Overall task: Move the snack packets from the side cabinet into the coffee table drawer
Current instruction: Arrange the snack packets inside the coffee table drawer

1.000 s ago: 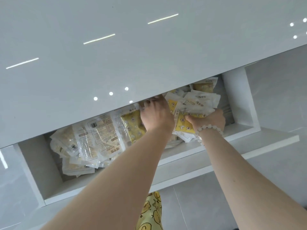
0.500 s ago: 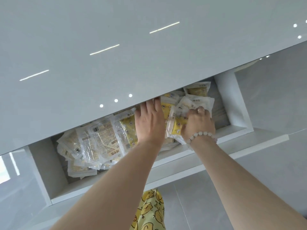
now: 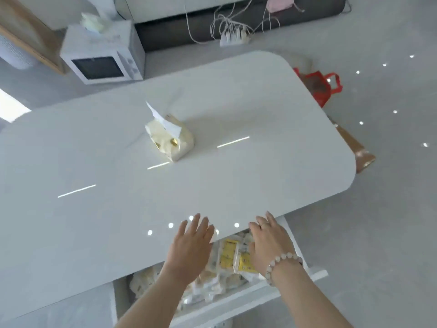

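The snack packets point(image 3: 228, 255) lie in the open drawer point(image 3: 236, 300) under the near edge of the coffee table point(image 3: 142, 209), between the two hands and just below them. The pile's long axis runs left to right along that edge. The left hand point(image 3: 190, 249) is flat and empty with straight fingers over the tabletop rim, while the right hand point(image 3: 269, 243), also spread and gripping nothing, is directly over the packets and nearer to them.

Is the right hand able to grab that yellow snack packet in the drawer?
Probably yes. The right hand is open, right beside the yellow snack packet, and the drawer stands open. The tabletop overhangs only the drawer's back part, so nothing seems to block it.
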